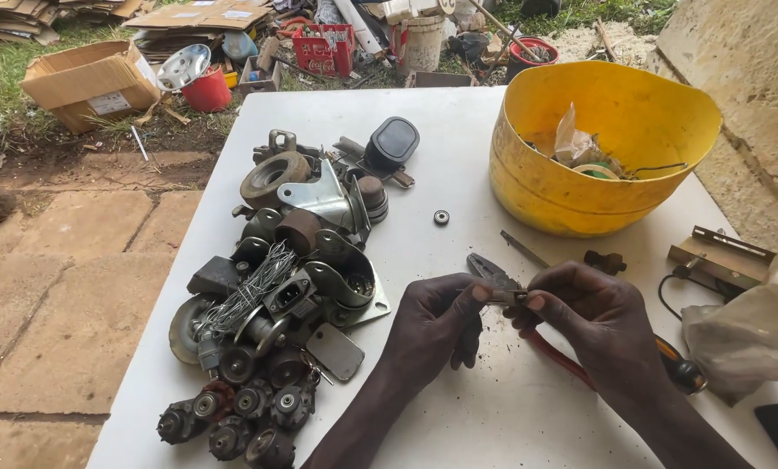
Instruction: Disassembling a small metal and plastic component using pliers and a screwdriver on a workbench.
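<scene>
Head view: near the table's (458,156) front edge, left hand (432,326) and right hand (593,321) both pinch a small metal part (512,296) above the pliers (493,271).

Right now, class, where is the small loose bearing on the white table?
The small bearing lies alone on the white table, between the pile of caster wheels on the left and the yellow bowl on the right, beyond both hands.
</scene>
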